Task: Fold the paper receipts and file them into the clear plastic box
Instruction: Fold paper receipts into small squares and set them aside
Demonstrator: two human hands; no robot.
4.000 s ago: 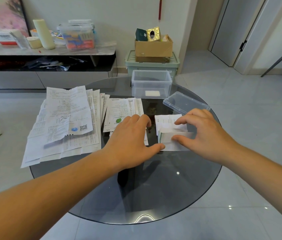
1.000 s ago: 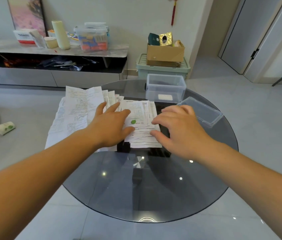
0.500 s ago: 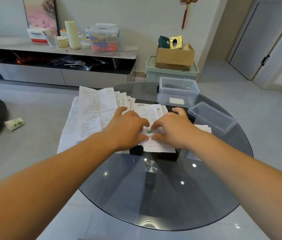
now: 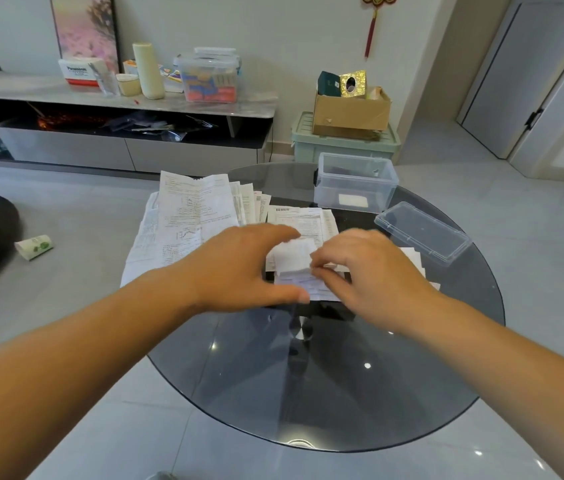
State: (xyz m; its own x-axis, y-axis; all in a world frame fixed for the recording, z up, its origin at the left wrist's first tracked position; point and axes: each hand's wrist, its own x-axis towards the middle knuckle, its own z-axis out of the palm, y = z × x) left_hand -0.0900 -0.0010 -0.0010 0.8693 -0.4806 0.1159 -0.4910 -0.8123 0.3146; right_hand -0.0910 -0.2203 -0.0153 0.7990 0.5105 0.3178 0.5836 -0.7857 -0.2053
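A small white receipt (image 4: pixel 292 258) is curled up off the middle receipt stack (image 4: pixel 308 220) on the round glass table (image 4: pixel 308 393). My right hand (image 4: pixel 367 271) pinches its near right edge; motion blur softens the fingers. On the receipt's left side lies my left hand (image 4: pixel 245 268), its fingers stretched along the paper and its thumb near the stack's front edge. The clear plastic box (image 4: pixel 355 183) stands open at the table's far side with one folded receipt (image 4: pixel 353 200) inside. A few folded receipts (image 4: pixel 415 261) lie right of my right hand, partly hidden.
The box's clear lid (image 4: pixel 422 232) lies on the table at the right. A large pile of unfolded papers (image 4: pixel 190 216) overhangs the table's left edge. Behind are a green crate (image 4: pixel 342 147) with a cardboard box and a low cabinet (image 4: pixel 117 98).
Both hands left the folded stack at the right and came to the middle receipt stack. In the last half second the top receipt has been lifted and curled between them.
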